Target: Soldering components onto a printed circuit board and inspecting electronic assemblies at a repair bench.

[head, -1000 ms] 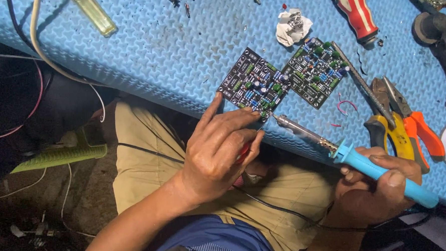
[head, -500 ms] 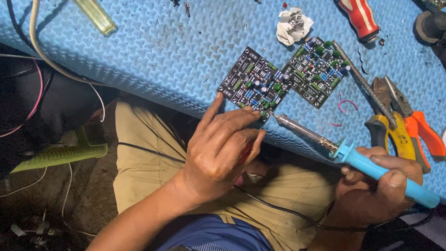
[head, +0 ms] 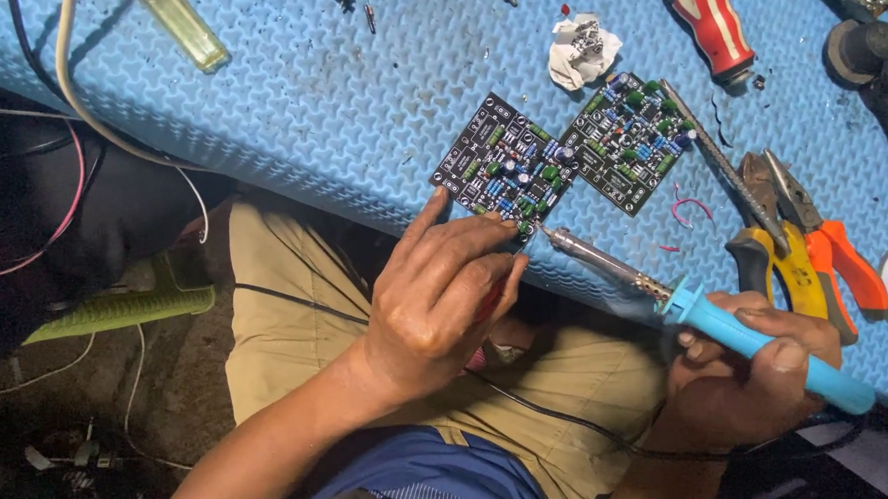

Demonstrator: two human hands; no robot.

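The left hand (head: 441, 304) pins the near edge of the black circuit board (head: 503, 167) with its fingertips, while the right hand (head: 759, 370) grips the blue-handled soldering iron (head: 706, 313), its tip at that board's near corner. This looks like soldering a joint there; next, the tip must sit steady on the pad. A second board (head: 631, 140) lies just right of the first, pliers (head: 808, 249) beyond it.

board: I see a black square circuit board (head: 502, 167), turned like a diamond, flat on the blue mat near its front edge, packed with small blue and green parts
board contact: my left hand (head: 444, 301) has its fingertips on the near corner
iron: soldering iron (head: 707, 320) with a light-blue handle and metal shaft, lying slantwise, gripped in my right hand (head: 759, 375)
tip: right at the board's near corner
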